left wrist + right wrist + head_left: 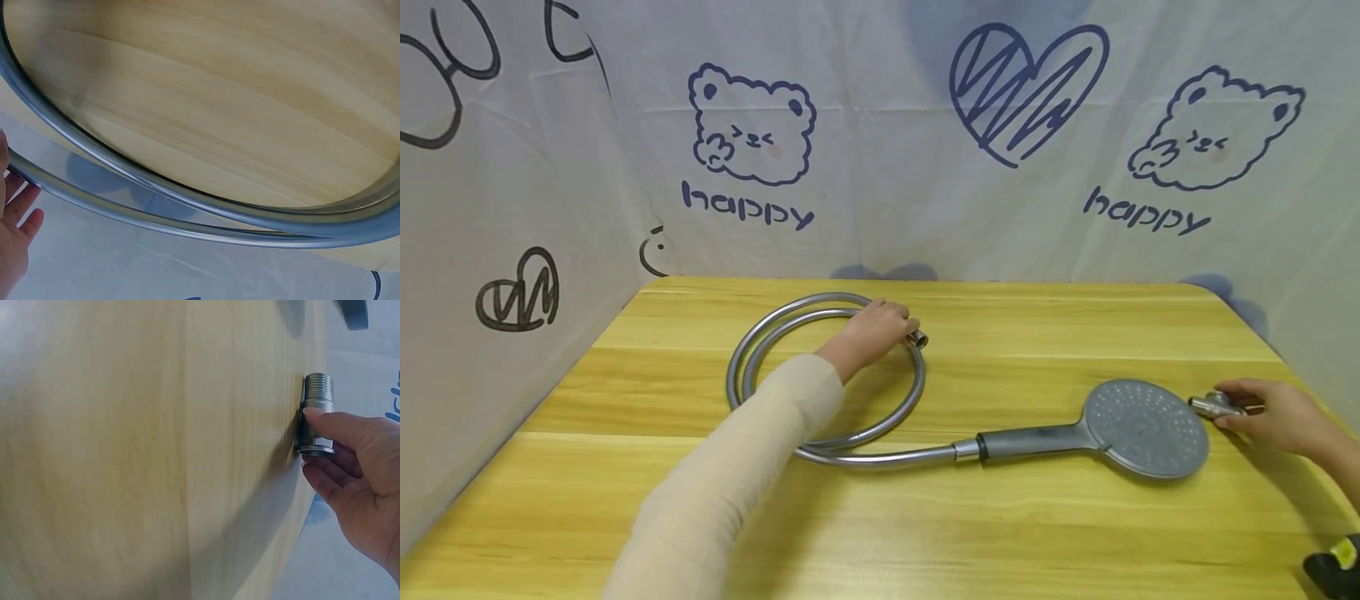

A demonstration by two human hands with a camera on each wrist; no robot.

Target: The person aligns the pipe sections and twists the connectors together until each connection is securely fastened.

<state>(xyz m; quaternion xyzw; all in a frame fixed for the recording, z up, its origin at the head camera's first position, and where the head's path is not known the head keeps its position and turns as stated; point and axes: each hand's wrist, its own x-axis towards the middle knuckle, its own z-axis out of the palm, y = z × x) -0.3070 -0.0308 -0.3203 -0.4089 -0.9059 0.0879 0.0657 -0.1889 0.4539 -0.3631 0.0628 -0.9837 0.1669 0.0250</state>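
Observation:
A grey shower head (1146, 429) lies on the wooden table with its spray face up, its handle joined to a silver shower hose (880, 460). The hose runs left into a loose coil. My left hand (874, 329) grips the hose by its free end at the far side of the coil; a metal end nut (917, 338) sticks out past the fingers. In the left wrist view, fingers (22, 203) curl at the hose. Right of the shower head, my right hand (1288, 417) pinches a short threaded metal pipe fitting (317, 419) between thumb and fingers.
The wooden table (1000, 533) has a pale cloth wall (880, 225) with drawings behind it and another on the left. A black and yellow object (1333, 567) shows at the lower right edge.

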